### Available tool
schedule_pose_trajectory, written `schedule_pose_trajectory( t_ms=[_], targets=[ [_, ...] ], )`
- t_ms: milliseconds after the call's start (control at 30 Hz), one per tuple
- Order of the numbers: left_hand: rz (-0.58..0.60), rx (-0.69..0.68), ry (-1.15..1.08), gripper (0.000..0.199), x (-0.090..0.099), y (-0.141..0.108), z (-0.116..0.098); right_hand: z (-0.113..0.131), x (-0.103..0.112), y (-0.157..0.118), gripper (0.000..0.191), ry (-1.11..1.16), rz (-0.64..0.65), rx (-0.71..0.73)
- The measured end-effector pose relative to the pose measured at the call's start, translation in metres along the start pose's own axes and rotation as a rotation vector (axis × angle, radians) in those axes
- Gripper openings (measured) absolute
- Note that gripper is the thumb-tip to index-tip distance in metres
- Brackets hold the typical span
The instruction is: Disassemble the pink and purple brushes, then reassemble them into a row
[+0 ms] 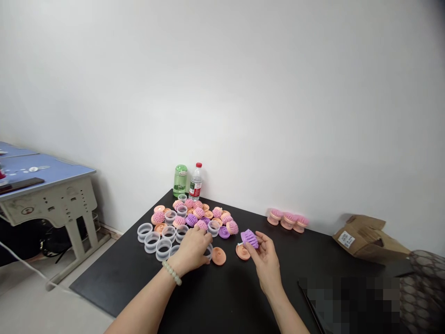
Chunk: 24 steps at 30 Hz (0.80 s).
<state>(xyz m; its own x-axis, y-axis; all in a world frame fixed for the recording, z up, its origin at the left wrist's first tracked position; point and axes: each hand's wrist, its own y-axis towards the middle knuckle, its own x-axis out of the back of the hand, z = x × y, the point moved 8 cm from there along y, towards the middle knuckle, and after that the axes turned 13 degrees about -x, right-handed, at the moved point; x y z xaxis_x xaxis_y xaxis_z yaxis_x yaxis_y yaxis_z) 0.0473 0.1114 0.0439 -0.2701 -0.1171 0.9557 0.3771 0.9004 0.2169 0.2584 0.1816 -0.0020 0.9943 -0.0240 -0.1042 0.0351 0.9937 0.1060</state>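
We found the right hand (pixel 267 260) pinching a purple, soft-looking ridged piece (pixel 249 238) above the matte black bench (pixel 139 283), near a smooth orange disc (pixel 243 253). The left hand (pixel 192 250), fingers curled, was at a translucent flanged ring (pixel 210 250); we could not tell whether it gripped it. Beyond, we noted spiky pink heads (pixel 232 227). A creased cardboard box (pixel 370 243) lay to the right.
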Motion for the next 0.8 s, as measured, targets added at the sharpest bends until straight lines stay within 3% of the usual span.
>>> schedule_pose_trajectory(
  t_ms=[133,267,400,633,800],
  targets=[
    [-0.179,-0.057,-0.331,0.037,0.012,-0.002,-0.012,0.014,-0.004,-0.012,0.056,0.047,0.064,0.055],
    [-0.232,-0.115,-0.517,0.035,0.009,0.001,-0.029,0.024,-0.015,-0.031,0.052,0.065,0.191,0.119],
    [-0.305,-0.096,-0.637,0.041,0.004,0.004,-0.030,0.024,-0.028,-0.044,0.051,-0.024,0.269,0.174],
    [-0.532,-0.117,-0.725,0.059,0.012,-0.002,-0.023,0.026,-0.039,-0.049,0.047,-0.136,0.331,0.215],
    [-0.540,-0.201,-0.777,0.069,0.003,-0.001,-0.026,0.031,-0.045,-0.049,0.045,-0.083,0.424,0.163]
  ],
)
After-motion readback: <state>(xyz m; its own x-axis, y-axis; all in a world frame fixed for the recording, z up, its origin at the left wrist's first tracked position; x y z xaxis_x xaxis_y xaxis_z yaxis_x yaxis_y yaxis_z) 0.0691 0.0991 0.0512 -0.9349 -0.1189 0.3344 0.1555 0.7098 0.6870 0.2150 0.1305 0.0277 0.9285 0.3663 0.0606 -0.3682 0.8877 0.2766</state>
